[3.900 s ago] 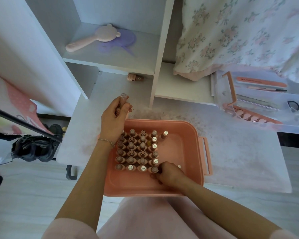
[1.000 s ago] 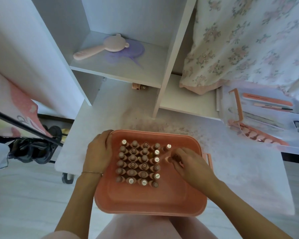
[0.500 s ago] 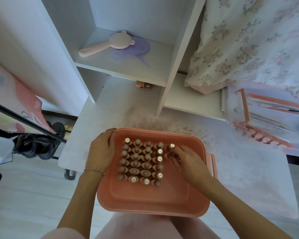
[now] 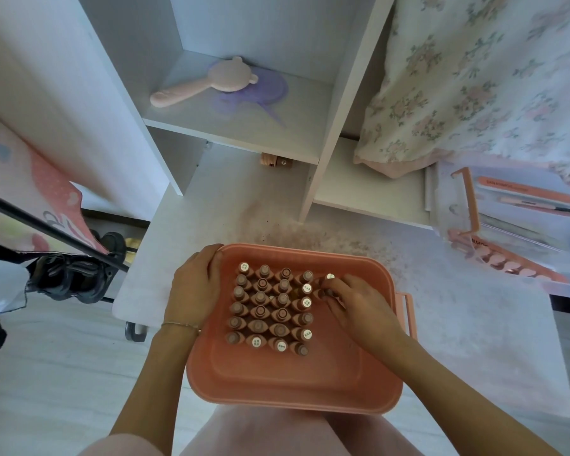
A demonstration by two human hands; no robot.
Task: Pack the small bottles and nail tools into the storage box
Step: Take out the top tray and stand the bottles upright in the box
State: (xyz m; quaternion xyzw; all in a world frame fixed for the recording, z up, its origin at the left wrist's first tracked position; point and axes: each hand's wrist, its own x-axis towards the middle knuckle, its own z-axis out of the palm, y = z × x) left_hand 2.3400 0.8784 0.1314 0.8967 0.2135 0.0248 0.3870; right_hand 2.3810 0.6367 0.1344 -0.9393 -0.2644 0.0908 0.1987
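The box (image 4: 287, 386) is a salmon-pink plastic tub sitting at the near edge of the white table (image 4: 474, 340), partly over the person's lap. Its left half holds the bottles (image 4: 272, 311), a tight block of small brown-capped ones standing upright in even rows, some caps bearing white labels. The right half and near strip of the box floor lie bare.

The left hand (image 4: 195, 291) grips the box's far left rim, fingers curled over the edge, bracing it. The right hand (image 4: 359, 306) is inside the box, just right of the block, its fingers bent down around one bottle at the start of a new column beside a white-capped bottle (image 4: 330, 276); they seem to pinch it, though the knuckles hide the contact. That bottle stands with its long axis vertical, directly under the fingertips, so the right hand is plainly the nearer one for seating it against the block.

One stray bottle (image 4: 276, 160) lies on its side far back under the lower shelf, long axis running left to right, well apart from both hands; the left hand looks closer to it.

The nail tools (image 4: 527, 192), files and thin sticks, rest in a clear tray (image 4: 441, 205) at the far right, not yet in the box.
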